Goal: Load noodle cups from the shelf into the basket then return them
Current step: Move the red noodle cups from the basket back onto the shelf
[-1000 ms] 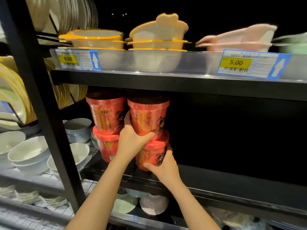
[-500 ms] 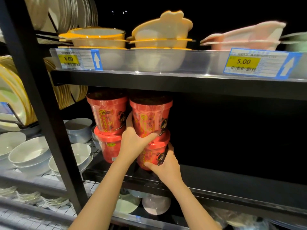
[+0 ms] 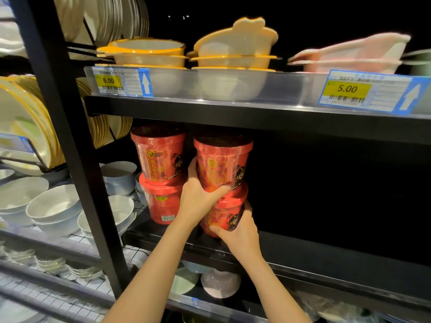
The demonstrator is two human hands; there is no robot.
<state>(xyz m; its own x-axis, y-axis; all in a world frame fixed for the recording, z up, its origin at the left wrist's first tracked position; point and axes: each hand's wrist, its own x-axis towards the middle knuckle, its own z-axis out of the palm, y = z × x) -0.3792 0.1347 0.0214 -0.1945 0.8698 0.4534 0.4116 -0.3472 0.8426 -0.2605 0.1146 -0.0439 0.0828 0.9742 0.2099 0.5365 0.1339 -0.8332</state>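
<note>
Your left hand (image 3: 198,199) is wrapped around the lower part of the upper right noodle cup (image 3: 222,163), thumb across its front and fingers curled behind its left side. That cup sits on top of the lower right noodle cup (image 3: 224,215), which your right hand (image 3: 238,231) grips from the front and right, fingers curled round its base just above the edge of the black shelf (image 3: 326,250). So both hands are clamped on cups, one on each level of the right-hand stack.

Just to the left stands a second stack, touching or nearly touching yours: an upper left cup (image 3: 158,155) resting on a lower left cup (image 3: 161,203) whose barcode faces you. All four cups are red with dark lids and are tucked under the shelf board above (image 3: 256,115). The rest of the cup shelf to the right is dark.

On the board above sit yellow-rimmed bowls (image 3: 149,54), a lidded cream dish (image 3: 235,43) and pink dishes (image 3: 349,57), behind price tags reading 8.00 (image 3: 121,82) and 5.00 (image 3: 370,92). Left of the black upright (image 3: 60,127) are racked plates (image 3: 23,120) and stacked white bowls (image 3: 53,208) on a wire shelf
</note>
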